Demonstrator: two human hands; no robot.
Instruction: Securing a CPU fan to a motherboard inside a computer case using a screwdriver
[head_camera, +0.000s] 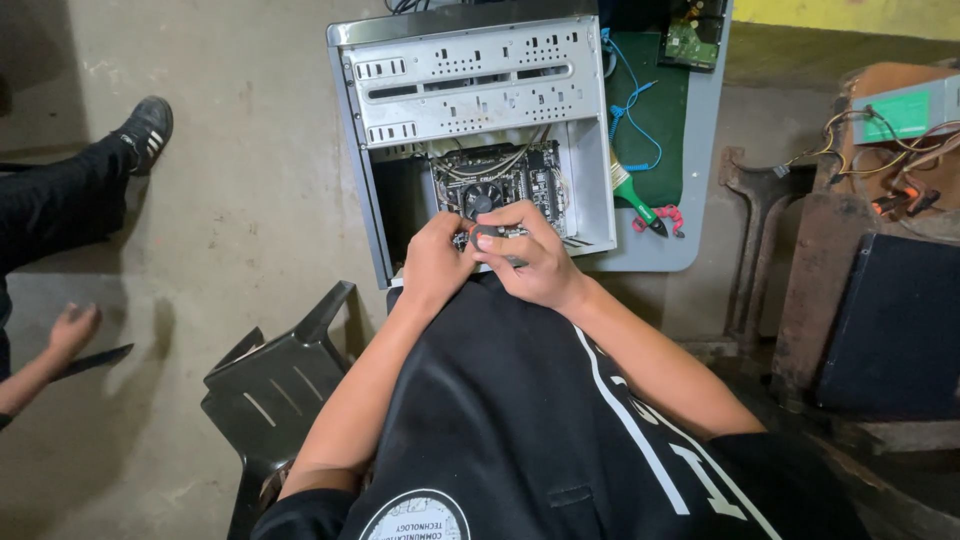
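An open grey computer case (470, 75) lies on its side in front of me, with a motherboard and a round black cooler fan (483, 192) inside. My right hand (535, 258) grips the dark handle of a screwdriver (487, 234) at the case's lower edge. My left hand (436, 262) is closed next to it, with its fingers against the screwdriver's tip end and the board edge. My black shirt covers the bottom of the case.
A green-handled brush (632, 195) and blue wires lie on a green mat (662, 120) right of the case. A black plastic chair (275, 375) stands at lower left. Another person's leg, shoe (146, 128) and hand (72, 330) are at left. Boxes and wiring sit at right.
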